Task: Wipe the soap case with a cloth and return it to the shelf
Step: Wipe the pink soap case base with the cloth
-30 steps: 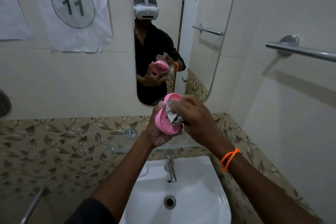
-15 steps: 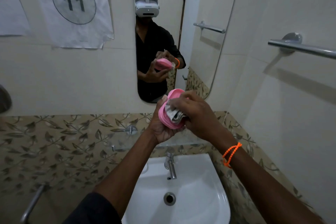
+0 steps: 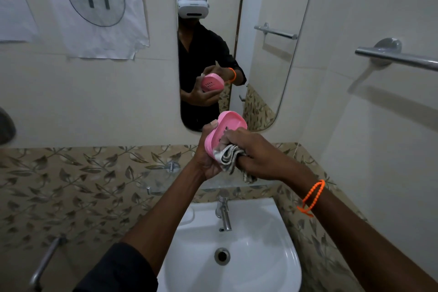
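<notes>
Head view is showing the left hand [image 3: 208,161] gripping a pink soap case [image 3: 225,130] from below and tilting it up in front of the mirror [image 3: 272,54], above the white washbasin [image 3: 260,256]. The right hand [image 3: 256,154] is clutching a bunched striped cloth [image 3: 227,157] and pressing it into the case's hollow. An orange bead bracelet [image 3: 311,198] is circling the right wrist.

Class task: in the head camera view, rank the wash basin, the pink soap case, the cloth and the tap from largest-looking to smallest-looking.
1. wash basin, clearly largest.
2. pink soap case.
3. cloth and tap: they look alike in size, and the cloth is partly hidden in the right hand, so I won't rank them.
</notes>
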